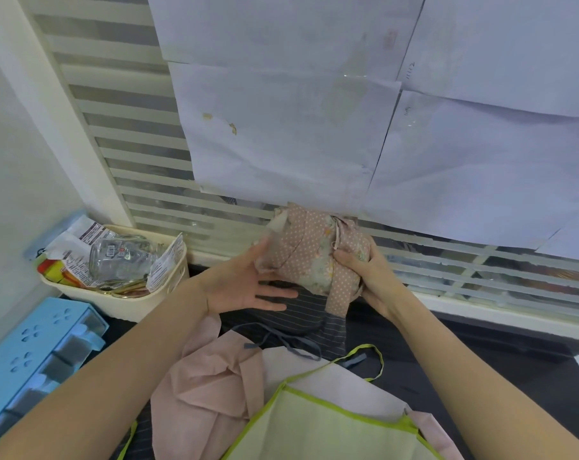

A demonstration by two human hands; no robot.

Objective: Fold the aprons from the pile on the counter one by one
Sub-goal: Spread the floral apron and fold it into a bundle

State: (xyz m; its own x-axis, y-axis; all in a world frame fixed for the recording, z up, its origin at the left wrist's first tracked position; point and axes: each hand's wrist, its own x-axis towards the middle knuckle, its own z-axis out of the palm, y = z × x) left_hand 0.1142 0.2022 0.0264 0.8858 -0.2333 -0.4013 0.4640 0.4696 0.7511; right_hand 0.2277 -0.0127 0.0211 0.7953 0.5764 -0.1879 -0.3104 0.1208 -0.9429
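A pink dotted apron with floral patches (pixel 309 247) is bunched into a bundle, held up above the dark counter (pixel 480 366) near the window. My right hand (pixel 364 270) grips its right side, fingers curled into the cloth. My left hand (pixel 248 280) lies against its left side with straight fingers, palm up. Below lies the pile: a grey striped apron (pixel 301 320), a plain pink apron (pixel 208 386) and a cream apron with lime-green trim (pixel 321 423) nearest me.
A cream basket (pixel 138 300) with a glass jar (pixel 122 257) and packets stands at the left. A blue plastic organiser (pixel 39 356) sits at the lower left. White paper sheets (pixel 314 111) hang over striped blinds behind the counter.
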